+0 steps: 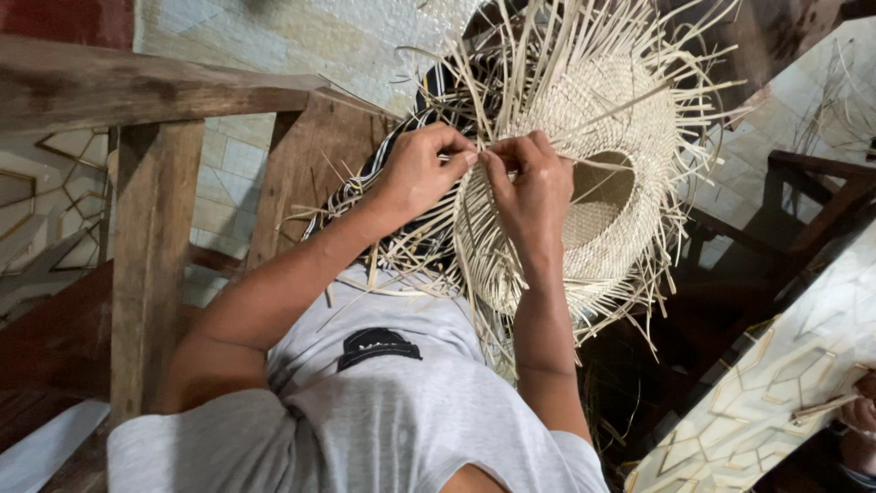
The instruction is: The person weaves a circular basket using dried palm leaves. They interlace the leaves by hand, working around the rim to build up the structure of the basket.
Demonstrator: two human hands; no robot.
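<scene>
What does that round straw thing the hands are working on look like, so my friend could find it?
Look right of the big wooden bench, where the left hand and right hand pinch thin strips. There sits a pale woven straw basket, bowl-shaped with a hollow middle. Unlike anything nearby, loose straw ends stick out all around it.

Soft daylight — dim edges, slight blur

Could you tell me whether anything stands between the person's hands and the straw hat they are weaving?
Nothing visible does. The left hand and right hand already pinch loose strands at the brim of the half-woven straw hat, fingertips meeting there.
</scene>
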